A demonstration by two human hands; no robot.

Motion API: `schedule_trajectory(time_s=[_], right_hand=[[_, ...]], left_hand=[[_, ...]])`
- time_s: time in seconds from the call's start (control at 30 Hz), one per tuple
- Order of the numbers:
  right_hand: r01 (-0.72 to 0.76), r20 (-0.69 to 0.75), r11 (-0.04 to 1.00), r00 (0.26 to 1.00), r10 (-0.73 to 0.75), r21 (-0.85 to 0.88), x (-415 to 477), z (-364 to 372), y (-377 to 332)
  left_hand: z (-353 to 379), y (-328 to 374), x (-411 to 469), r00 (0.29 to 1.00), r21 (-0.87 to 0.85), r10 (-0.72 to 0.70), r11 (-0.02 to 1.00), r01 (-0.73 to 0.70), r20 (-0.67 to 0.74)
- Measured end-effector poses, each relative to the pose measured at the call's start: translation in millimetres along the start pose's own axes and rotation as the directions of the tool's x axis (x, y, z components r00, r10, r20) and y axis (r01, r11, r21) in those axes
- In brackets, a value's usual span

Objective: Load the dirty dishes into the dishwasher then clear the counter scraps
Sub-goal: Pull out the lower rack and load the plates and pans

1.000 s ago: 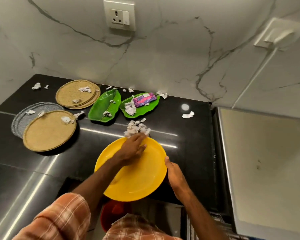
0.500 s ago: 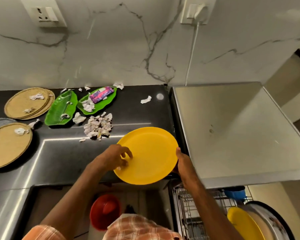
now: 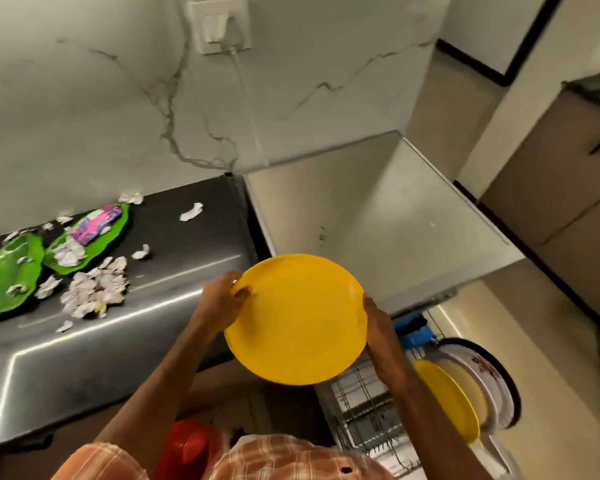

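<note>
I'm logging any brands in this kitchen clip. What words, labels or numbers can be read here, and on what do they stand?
No text here can be read.
On the purple wrapper lying on the green plate: some print, too blurred to read.
On the yellow plate: no marking shows.
On the flowered plate in the rack: a flower pattern only, no words.
On the wall socket: no readable marking.

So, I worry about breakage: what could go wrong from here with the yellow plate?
The left hand and right hand hold the yellow plate only by its rim, partly past the counter edge; a slip could drop it onto the rack. It might also knock the racked plates going in.
</note>
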State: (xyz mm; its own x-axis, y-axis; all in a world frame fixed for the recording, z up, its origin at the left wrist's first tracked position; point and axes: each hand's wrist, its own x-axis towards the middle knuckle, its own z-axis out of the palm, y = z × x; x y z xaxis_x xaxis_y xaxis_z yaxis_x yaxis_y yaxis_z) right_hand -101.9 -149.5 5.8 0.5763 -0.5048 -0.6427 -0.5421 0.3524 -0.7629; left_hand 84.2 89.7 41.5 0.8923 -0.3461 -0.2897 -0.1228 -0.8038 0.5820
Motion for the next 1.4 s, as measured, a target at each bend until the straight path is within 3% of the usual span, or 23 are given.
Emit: schedule_trajectory(time_s=[0.07, 0.17, 0.33, 0.47, 0.67, 0.8, 1.07, 1.2, 1.4], right_hand=[[-0.032, -0.113, 0.996, 0.993, 0.042, 0.086, -4, -59, 14], [0.033, -0.202, 0.995, 0.979, -0.013, 0.092, -19, -100, 33], [0.085, -0.486, 0.995, 0.873, -0.049, 0.052, -34, -201, 131], [0.063, -0.541, 0.998, 0.84, -0.04, 0.024, -46, -241, 186], [-0.218, -0.552, 0.967, 0.826, 0.113, -0.129, -23, -264, 298], [-0.27, -0.598, 0.947, 0.793, 0.117, -0.172, 10, -250, 360], [-0.164, -0.709, 0.977, 0.705, 0.017, -0.139, 78, -243, 431], [-0.128, -0.735, 0.981, 0.678, -0.022, -0.148, 108, -261, 445], [-0.199, -0.706, 0.965, 0.708, 0.02, -0.172, 146, -281, 456]], left_hand=[[47, 45, 0, 0.994, 0.021, 0.087, 0.996, -0.089, 0.073], [77, 71, -6, 0.983, -0.05, 0.102, 0.994, -0.095, 0.151], [187, 150, -18, 0.872, 0.003, 0.245, 0.962, -0.273, 0.424], [268, 179, -19, 0.752, 0.058, 0.298, 0.912, -0.407, 0.588], [390, 172, -6, 0.564, 0.114, 0.285, 0.815, -0.568, 0.775], [465, 146, 8, 0.479, 0.136, 0.27, 0.743, -0.655, 0.835], [559, 115, 36, 0.518, 0.183, 0.356, 0.66, -0.729, 0.778], [592, 111, 56, 0.496, 0.143, 0.423, 0.634, -0.76, 0.758], [630, 108, 83, 0.507, 0.21, 0.37, 0.607, -0.766, 0.779]])
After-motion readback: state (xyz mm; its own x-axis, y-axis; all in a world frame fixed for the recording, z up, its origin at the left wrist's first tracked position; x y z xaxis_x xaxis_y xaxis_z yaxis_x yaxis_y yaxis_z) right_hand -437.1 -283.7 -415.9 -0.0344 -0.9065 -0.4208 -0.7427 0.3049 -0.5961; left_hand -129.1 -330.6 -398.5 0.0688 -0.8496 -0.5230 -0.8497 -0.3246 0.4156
